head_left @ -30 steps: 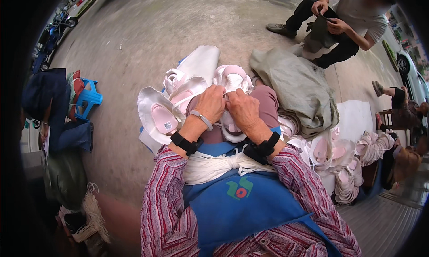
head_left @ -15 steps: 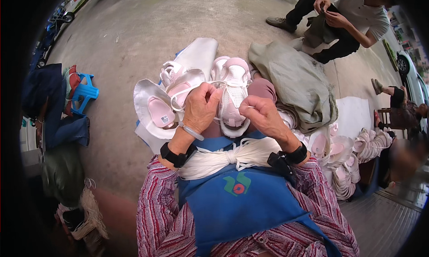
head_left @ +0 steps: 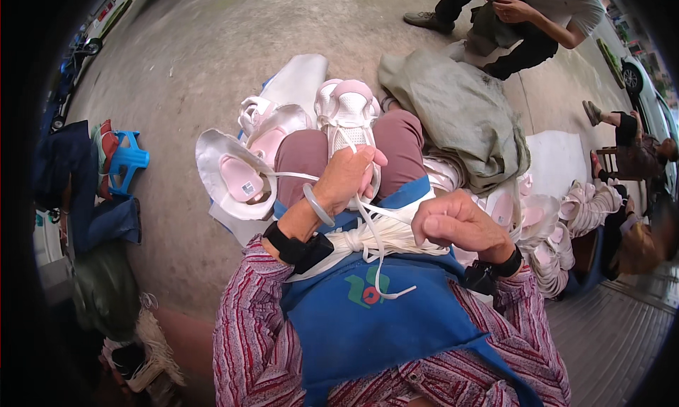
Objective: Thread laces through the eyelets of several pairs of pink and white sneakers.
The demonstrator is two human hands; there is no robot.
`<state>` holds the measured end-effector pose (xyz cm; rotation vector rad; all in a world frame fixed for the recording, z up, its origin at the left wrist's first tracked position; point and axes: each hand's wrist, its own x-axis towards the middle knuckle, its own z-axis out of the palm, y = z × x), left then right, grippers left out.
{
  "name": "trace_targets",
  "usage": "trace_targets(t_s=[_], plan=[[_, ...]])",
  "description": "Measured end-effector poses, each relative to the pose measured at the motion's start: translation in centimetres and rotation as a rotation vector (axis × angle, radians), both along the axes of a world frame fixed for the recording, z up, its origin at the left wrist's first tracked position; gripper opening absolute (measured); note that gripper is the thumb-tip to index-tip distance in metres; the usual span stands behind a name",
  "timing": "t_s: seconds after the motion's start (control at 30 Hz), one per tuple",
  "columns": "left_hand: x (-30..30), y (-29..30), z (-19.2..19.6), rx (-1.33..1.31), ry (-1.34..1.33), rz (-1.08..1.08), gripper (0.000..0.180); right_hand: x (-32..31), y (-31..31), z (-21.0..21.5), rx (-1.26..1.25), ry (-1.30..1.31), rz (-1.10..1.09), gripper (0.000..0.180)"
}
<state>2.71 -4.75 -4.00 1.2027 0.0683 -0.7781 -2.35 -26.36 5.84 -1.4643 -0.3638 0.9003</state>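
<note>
A white and pink sneaker (head_left: 351, 110) stands between my knees, its upper laced through the front. My left hand (head_left: 348, 172) is closed over the near part of it, gripping a white shoelace (head_left: 382, 269). One end of this lace hangs down across the apron. Another stretch runs taut to my right hand (head_left: 456, 222), a closed fist to the right of the shoe, pulling on it. A further strand passes left from my left hand over my knee. Beneath both hands, a tied bundle of white laces (head_left: 351, 243) lies on my blue apron (head_left: 424, 304).
Unlaced shoe uppers (head_left: 237, 172) lie to the left of my knees. A grey-green cloth sack (head_left: 453, 110) rests on the right, beside more piled shoes (head_left: 552, 244). A blue stool (head_left: 129, 159) stands far left. A seated person (head_left: 523, 18) works with fabric at upper right.
My right hand has moved right and toward me, drawing the lace out. The left hand has shifted right onto the shoe's near part. A loose lace end now hangs over the apron.
</note>
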Motion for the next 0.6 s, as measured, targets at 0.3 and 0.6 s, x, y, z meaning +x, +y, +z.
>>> trace_targets(t_s=[0.3, 0.6], plan=[[-8.5, -3.6, 7.4, 0.092, -0.911, -0.688, 0.021, 3.2, 4.0, -7.9, 0.259, 0.734, -0.393, 0.032], [-4.8, 1.3, 5.3, 0.022, -0.584, -0.859, 0.034, 3.2, 1.0, -8.8, 0.277, 0.514, -0.209, 0.022]])
